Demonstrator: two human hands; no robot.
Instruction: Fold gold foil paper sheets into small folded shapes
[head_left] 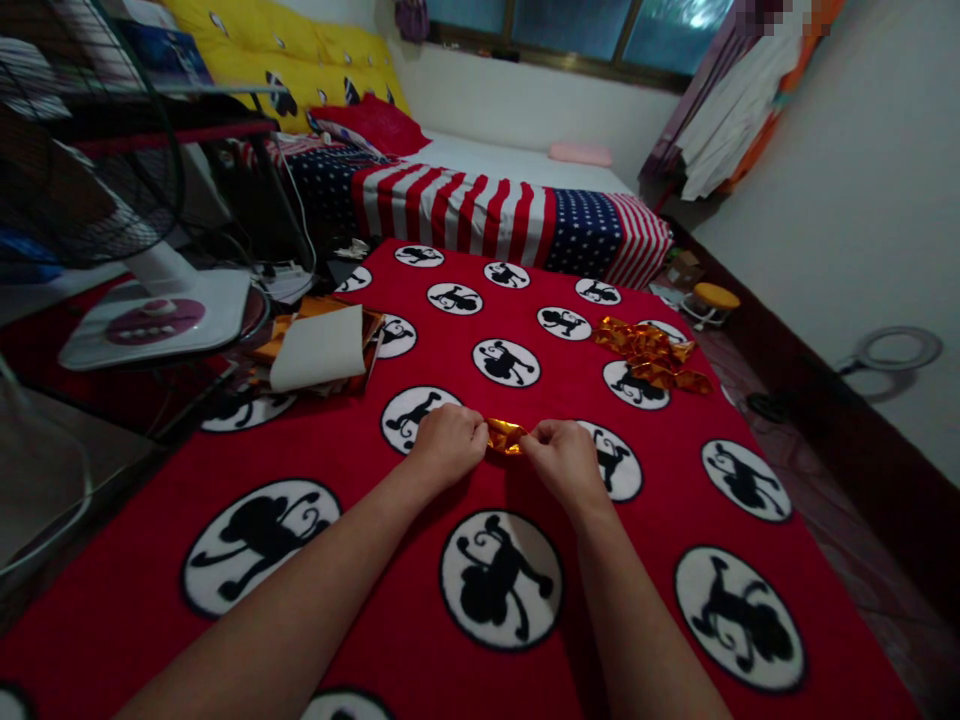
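Note:
A small piece wrapped in shiny orange-gold foil (507, 436) is stretched between my two hands, just above the red cloth. My left hand (448, 443) pinches its left end with curled fingers. On the other end, my right hand (564, 458) is closed, thumb and fingers pressed together. What lies inside the foil is hidden. Farther off to the right rests a pile of similar twisted foil-wrapped pieces (649, 352) on the cloth. To the left sits a stack of orange sheets (375, 330) with a pale card (321, 348) on top.
The red cloth (360, 480) with monkey circles covers the surface before me. At left stands a fan (154, 310) with a white base. A bed with a striped, starred cover (465, 210) is at the back. A yellow stool (715, 297) and a ring light (898, 348) are at right.

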